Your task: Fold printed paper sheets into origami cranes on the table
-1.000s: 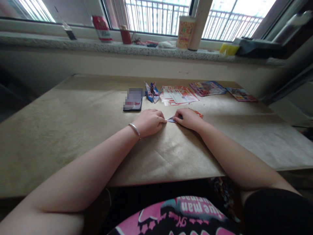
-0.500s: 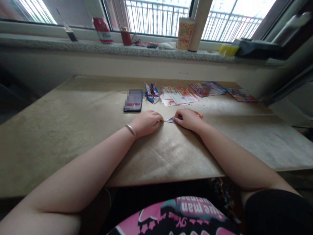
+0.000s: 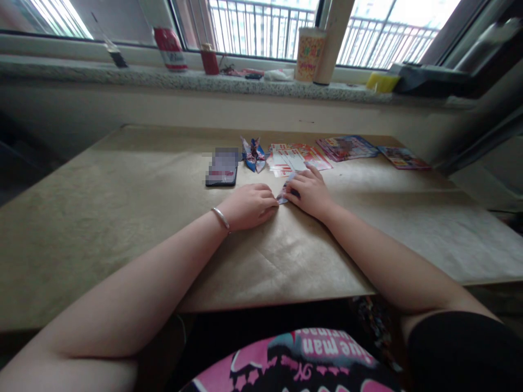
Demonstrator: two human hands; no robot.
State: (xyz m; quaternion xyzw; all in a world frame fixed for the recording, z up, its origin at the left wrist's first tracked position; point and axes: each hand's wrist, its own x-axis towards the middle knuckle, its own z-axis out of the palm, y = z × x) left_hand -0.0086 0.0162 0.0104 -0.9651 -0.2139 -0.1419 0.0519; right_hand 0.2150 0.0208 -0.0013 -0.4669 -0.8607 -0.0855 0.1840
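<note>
A small piece of folded printed paper [image 3: 283, 197] lies on the table between my hands, partly hidden by my fingers. My left hand [image 3: 251, 207], with a silver bangle at the wrist, rests on the tabletop and pinches the paper's near corner. The fingers of my right hand [image 3: 308, 190] are bent over the paper's right side, thumb and forefinger closed on it. Just beyond are a folded paper flower [image 3: 254, 155] in blue and red and some loose printed sheets [image 3: 286, 160].
A phone [image 3: 222, 170] lies left of the paper flower. Printed booklets [image 3: 347, 148] and another printed piece [image 3: 404, 158] are at the back right. On the window sill [image 3: 143, 79] stand a red can [image 3: 169, 50], a patterned cup [image 3: 309, 54] and a yellow object [image 3: 383, 83].
My right hand has shifted a little left and up. The folded paper has turned with it, and its orange end no longer shows. My left hand has moved slightly right.
</note>
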